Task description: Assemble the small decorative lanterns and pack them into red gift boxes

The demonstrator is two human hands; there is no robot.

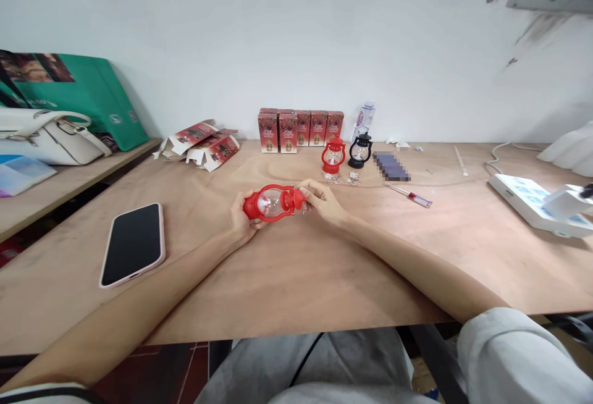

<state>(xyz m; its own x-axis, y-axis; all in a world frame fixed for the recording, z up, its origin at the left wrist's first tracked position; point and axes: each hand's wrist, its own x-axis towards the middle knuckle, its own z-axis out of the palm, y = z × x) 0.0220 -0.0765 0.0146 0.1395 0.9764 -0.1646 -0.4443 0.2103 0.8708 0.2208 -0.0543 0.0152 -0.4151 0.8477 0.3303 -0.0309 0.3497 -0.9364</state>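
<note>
A small red lantern (274, 203) with a clear globe lies sideways between my hands, just above the wooden table. My left hand (241, 217) is wrapped round its base at the left end. At the other end, the fingers of my right hand (322, 201) pinch the red top cap; a small metal-looking bit shows beneath those fingers, too small to make out. Farther back stand another red lantern (333, 155) and a black lantern (360, 151), both upright. Small metal-and-white pieces (354, 178) lie in front of them.
Red printed boxes (288, 133) stand by the wall, with flattened boxes (204, 144) left of them. A phone (133, 243) lies at left. A screwdriver (419, 199), a blurred dark item (391, 166), a bottle (364, 118) and a power strip (532, 203) are at right. A white handbag (60, 138) sits far left.
</note>
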